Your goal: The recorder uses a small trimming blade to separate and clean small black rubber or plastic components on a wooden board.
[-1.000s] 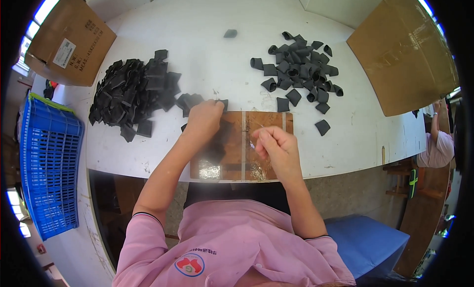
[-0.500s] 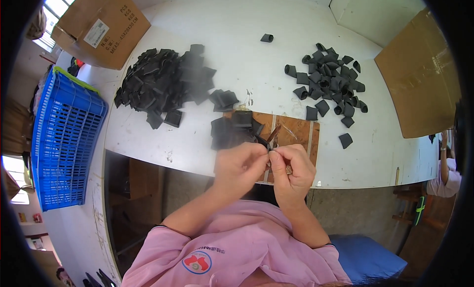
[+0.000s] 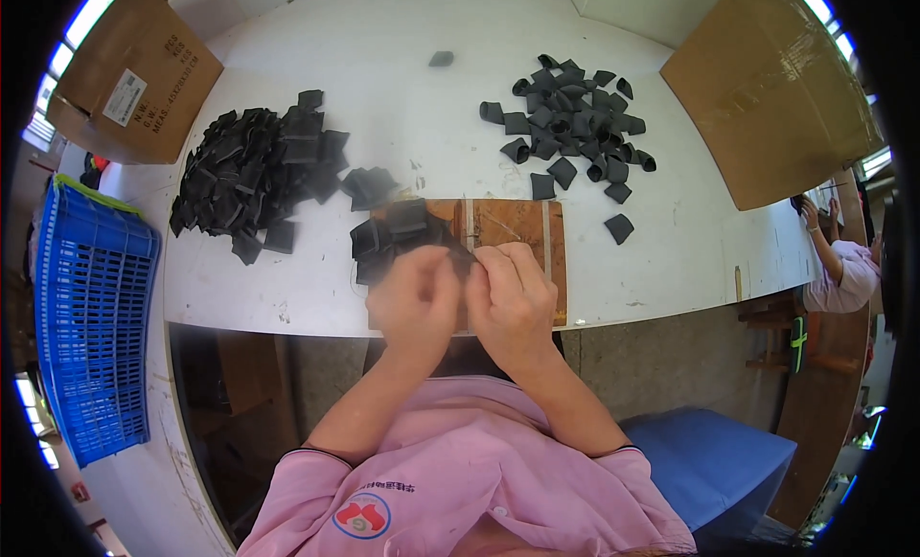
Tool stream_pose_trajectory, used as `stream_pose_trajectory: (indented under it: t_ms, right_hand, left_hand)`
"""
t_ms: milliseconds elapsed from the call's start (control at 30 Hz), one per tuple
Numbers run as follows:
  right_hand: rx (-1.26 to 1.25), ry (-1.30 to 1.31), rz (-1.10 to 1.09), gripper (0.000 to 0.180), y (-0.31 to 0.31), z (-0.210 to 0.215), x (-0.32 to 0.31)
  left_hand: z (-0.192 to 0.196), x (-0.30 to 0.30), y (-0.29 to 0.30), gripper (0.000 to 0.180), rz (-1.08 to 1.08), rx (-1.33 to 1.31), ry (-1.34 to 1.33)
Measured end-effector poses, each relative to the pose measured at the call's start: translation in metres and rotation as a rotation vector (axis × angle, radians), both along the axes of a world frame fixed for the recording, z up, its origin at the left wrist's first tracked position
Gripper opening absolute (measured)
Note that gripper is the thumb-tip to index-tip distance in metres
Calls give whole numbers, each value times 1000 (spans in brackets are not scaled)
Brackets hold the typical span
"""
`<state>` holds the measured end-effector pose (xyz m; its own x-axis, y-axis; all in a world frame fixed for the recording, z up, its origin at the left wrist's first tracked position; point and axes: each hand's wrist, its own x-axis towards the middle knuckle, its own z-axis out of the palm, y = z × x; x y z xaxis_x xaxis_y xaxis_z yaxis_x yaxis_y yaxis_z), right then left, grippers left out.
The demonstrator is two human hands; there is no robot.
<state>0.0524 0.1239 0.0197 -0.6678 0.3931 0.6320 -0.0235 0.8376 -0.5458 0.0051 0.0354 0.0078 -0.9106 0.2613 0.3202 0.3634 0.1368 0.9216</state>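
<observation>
My left hand [image 3: 419,294] and my right hand [image 3: 510,294] are close together over the near part of a brown wooden board [image 3: 513,222]. The fingertips of both pinch a small black fabric piece [image 3: 460,256], mostly hidden behind the fingers. Just beyond my left hand, several flat black pieces [image 3: 404,222] lie overlapping on the board's left half. A larger heap of flat black pieces [image 3: 235,169] sits to the left. Right of centre lies a loose pile of black pieces curled into short tubes [image 3: 570,116].
Cardboard boxes stand at the far left [image 3: 134,73] and far right [image 3: 767,97] of the white table [image 3: 383,68]. A blue plastic basket [image 3: 96,318] is at the left edge. One dark piece [image 3: 441,58] lies far back. Another person [image 3: 843,270] sits at the right.
The whole view has shifted, so the table things appear further left. My hands stay together over the board. The reddish-brown pointed thing beside my fingertips no longer shows.
</observation>
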Motion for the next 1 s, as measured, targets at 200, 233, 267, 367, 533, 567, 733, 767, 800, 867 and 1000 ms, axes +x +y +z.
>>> stream_pose_trajectory:
  t_ms: [200,233,267,367,533,567,733,767,800,867,1000]
  right_hand:
    - [-1154,-79,173,10,10,6,-1]
    - [-1151,-79,174,10,12,5,1]
    - [-1429,-31,312,10,15,3,1]
    - [-1725,27,482,10,14,0,0]
    - [-1512,-85,398,8,10,7,0]
    - [-1150,-15,303,8,4,8,-3]
    - [-194,80,168,14,3,3,-7]
    - [-195,78,166,14,2,3,-7]
    - [-201,100,148,16,0,4,-7]
    - [-206,119,132,18,-2,6,-5]
    - [-212,84,110,26,-4,10,5]
  left_hand:
    - [25,-16,-10,17,-454,752,-985]
    - [26,-16,-10,17,-455,754,-983]
    - [27,-17,-10,18,-448,714,-944]
    - [21,-17,-5,18,-331,490,-768]
    - [4,-10,-1,9,-47,58,-112]
    - [3,-11,-2,9,-47,60,-87]
    - [5,-10,-4,9,-22,39,-7]
    - [4,-10,-5,8,-8,23,31]
    - [4,-10,-5,8,-8,22,29]
    - [8,-10,-4,8,-16,125,-171]
    - [17,-10,-7,9,-80,249,-382]
